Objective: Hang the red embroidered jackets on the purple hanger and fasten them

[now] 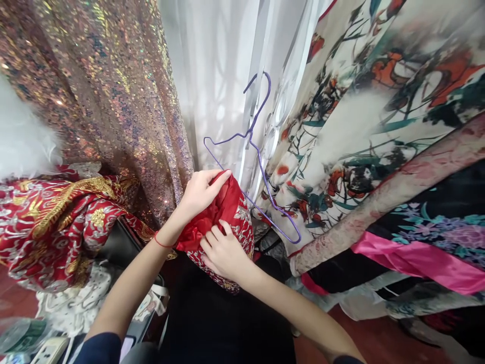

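Note:
Both my hands grip a red embroidered garment (242, 222) with a shiny red lining and silver-gold patterns. My left hand (202, 192), a thin red string round its wrist, pinches the garment's upper edge between thumb and fingers. Lower down, my right hand (223, 253) has its fingers curled into the cloth at the opening. The red lining (197, 232) shows between the two hands. Just beyond the garment, a purple wire hanger (250, 134) hangs by its hook from a white strip; part of its lower bar passes behind the cloth.
A sequined curtain-like cloth (125, 91) hangs at the left. Below it lies a red and gold embroidered garment (64, 222). Floral-print fabric (326, 136) hangs at the right, above black clothing with a pink band (417, 263). A clear bottle (22, 333) and a phone-like object (51, 350) are at lower left.

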Demonstrator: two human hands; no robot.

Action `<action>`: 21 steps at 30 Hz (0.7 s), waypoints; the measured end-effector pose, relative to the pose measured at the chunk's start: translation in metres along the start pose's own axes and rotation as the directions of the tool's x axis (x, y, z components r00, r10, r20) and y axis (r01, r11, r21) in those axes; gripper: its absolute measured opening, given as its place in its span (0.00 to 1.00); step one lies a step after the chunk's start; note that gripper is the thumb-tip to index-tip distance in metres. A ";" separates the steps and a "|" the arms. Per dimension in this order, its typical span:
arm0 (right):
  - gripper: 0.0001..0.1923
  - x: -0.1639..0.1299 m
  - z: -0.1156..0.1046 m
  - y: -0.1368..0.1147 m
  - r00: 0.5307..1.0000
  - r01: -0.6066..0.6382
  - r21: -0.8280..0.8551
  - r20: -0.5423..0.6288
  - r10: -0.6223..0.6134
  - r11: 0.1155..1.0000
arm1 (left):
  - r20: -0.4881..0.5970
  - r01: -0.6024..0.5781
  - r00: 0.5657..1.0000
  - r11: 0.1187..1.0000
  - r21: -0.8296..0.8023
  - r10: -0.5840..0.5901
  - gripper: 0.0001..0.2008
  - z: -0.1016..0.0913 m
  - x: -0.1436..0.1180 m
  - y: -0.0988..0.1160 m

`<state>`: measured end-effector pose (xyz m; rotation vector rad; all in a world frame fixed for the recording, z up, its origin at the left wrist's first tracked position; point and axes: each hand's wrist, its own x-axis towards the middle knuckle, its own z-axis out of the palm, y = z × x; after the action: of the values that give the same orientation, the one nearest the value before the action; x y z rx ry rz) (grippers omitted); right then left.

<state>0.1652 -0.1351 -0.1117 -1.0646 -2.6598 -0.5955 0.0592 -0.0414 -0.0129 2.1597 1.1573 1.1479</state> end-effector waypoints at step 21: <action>0.07 -0.129 -0.043 0.024 0.993 0.030 0.309 -0.114 0.006 0.950 | -0.428 0.202 0.876 0.975 -0.092 -0.222 0.21 -0.016 0.061 -0.130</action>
<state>0.2766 -0.2174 -0.1099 -0.8953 -2.5508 -0.2182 0.0033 0.0816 -0.0644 1.7293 1.4954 1.5858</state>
